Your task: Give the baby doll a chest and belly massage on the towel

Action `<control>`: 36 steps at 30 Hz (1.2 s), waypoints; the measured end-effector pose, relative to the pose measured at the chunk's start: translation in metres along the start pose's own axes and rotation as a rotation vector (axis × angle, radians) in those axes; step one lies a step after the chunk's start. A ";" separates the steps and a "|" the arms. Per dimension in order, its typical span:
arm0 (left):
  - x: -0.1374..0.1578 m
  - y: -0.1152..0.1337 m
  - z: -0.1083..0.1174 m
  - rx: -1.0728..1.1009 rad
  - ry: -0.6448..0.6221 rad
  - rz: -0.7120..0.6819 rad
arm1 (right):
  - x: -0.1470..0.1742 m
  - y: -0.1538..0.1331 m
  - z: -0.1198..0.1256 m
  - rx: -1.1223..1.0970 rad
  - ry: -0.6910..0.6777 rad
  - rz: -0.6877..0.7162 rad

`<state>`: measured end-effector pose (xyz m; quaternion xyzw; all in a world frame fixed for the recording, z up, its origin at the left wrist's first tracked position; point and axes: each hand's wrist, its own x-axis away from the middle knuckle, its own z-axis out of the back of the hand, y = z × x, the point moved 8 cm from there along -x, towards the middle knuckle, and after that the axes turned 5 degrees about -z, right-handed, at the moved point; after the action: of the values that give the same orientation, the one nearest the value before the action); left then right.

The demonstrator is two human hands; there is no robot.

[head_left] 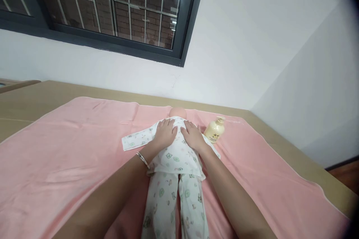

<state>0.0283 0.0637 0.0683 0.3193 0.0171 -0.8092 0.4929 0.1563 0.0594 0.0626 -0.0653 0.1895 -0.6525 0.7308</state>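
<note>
A baby doll lies stretched out, its bare round head (177,112) at the far end. It wears a white printed top (176,157) and matching trousers (164,198). My left hand (166,133) rests flat on the left side of the doll's upper body, fingers extended, a silver bangle at the wrist. On the other side, my right hand (193,135) lies flat with its thumb apart. Neither hand grips anything. One sleeve (137,140) reaches out to the left; the right sleeve is partly hidden by my forearm. Just right of my right hand stands a pale yellow pump bottle (215,130).
A pink sheet (84,149) lies under the doll and bottle, over a wood-coloured table (269,134). White walls (230,44) rise behind and to the right. Above is a dark-framed window (179,54) with metal bars.
</note>
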 end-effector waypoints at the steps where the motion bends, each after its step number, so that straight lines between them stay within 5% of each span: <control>1: -0.002 0.001 -0.001 0.024 -0.011 -0.033 | -0.001 -0.001 0.000 0.001 0.002 0.031; 5: -0.003 0.008 0.002 0.045 -0.004 -0.099 | 0.011 -0.022 0.009 0.077 0.080 0.135; 14: 0.002 -0.003 0.005 -0.016 0.012 0.052 | 0.018 -0.017 0.013 0.107 0.123 -0.050; 20: -0.004 0.000 -0.004 0.024 -0.084 -0.086 | 0.001 -0.003 -0.005 0.026 0.015 0.039; 27: 0.000 0.016 0.004 -0.022 -0.017 -0.153 | 0.017 -0.024 0.009 0.045 0.178 0.080; 32: 0.009 0.009 0.012 -0.034 0.131 -0.013 | 0.023 -0.018 0.012 0.091 0.208 -0.062; 36: 0.010 0.000 0.007 -0.043 0.108 0.061 | 0.015 -0.010 0.012 0.083 0.202 -0.063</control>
<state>0.0216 0.0536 0.0688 0.3523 0.0513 -0.7749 0.5223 0.1527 0.0411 0.0743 0.0251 0.2326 -0.6858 0.6891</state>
